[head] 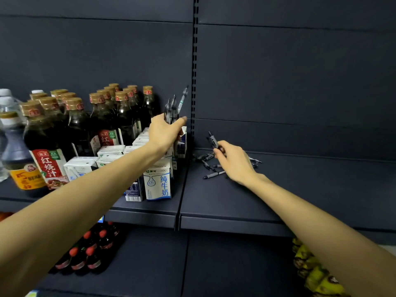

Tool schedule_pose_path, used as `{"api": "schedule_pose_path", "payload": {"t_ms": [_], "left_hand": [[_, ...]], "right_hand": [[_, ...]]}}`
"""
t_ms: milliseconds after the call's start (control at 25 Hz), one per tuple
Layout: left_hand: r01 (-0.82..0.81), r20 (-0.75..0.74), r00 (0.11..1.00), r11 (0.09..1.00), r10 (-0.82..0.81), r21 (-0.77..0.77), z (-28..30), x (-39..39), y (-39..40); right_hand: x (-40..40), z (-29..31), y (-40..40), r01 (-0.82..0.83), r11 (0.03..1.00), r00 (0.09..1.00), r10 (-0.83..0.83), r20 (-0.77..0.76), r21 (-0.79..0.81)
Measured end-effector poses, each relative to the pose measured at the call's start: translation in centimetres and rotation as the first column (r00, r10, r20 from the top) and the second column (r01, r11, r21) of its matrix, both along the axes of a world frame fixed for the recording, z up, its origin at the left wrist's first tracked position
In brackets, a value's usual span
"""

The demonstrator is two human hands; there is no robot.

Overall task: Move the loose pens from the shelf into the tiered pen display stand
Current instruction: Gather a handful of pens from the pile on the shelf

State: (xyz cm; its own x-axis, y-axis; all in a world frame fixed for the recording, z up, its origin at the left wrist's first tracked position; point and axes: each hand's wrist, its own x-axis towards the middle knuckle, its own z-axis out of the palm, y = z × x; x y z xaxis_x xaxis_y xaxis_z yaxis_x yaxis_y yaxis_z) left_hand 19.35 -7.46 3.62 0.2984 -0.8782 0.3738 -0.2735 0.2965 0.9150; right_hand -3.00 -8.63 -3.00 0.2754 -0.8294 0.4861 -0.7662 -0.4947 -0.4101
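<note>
At the far left of the frame stand clear water bottles (pixel 6 108) with white caps, too blurred to count. Next come dark sauce bottles (pixel 100 116) with gold caps, packed in rows; about fourteen caps show. The nearest one's red label (pixel 50 165) reads 红烧汁, and beside it an orange-labelled bottle (pixel 23 176) has writing too smeared to read. To their right sit white milk cartons (pixel 158 181) in rows; the front carton reads 纯牛奶 in blue, with a small green logo above it. Above the cartons, centre frame, the left hand (pixel 164 132) grips a bunch of pens (pixel 173 107), fingers curled round the barrels, ends pointing up; about four or five show, one taller than the rest. Right of the slotted upright post (pixel 194 61), the right hand (pixel 234 160) pinches a single pen (pixel 212 140) between thumb and fingertips, lifted clear of the dark shelf (pixel 321 189). Under and around that hand lie loose pens (pixel 211 167) in a jumbled heap, roughly six visible, some crossing. At lower left, on the shelf below, are red-capped bottles (pixel 90 251), about six caps showing; at lower right, yellow-green packets (pixel 315 273), print unreadable. No display stand is in view.
</note>
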Motion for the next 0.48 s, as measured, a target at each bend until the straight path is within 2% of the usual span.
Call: {"api": "schedule_pose_path", "payload": {"t_ms": [200,320,400,480], "left_hand": [[0.073,-0.098,0.993,0.997,-0.07,0.029,0.5,-1.7,0.1],[0.009,-0.029,1.0,1.0,-0.008,0.021,0.4,-1.7,-0.4],[-0.011,-0.017,1.0,1.0,0.011,0.011,0.6,-1.2,-0.6],[-0.007,0.044,0.999,1.0,0.006,0.026,0.5,-0.8,-0.7]], "right_hand": [[-0.9,-0.1,-2.0,0.104,0.974,0.991,-0.084,-0.105,0.201],[-0.4,-0.1,-2.5,0.111,0.965,0.987,-0.08,-0.138,0.238],[0.1,-0.3,-3.2,0.117,0.961,0.99,-0.092,-0.108,0.251],[0.7,-0.8,-3.6,0.114,0.946,0.992,-0.126,0.02,0.304]]}}
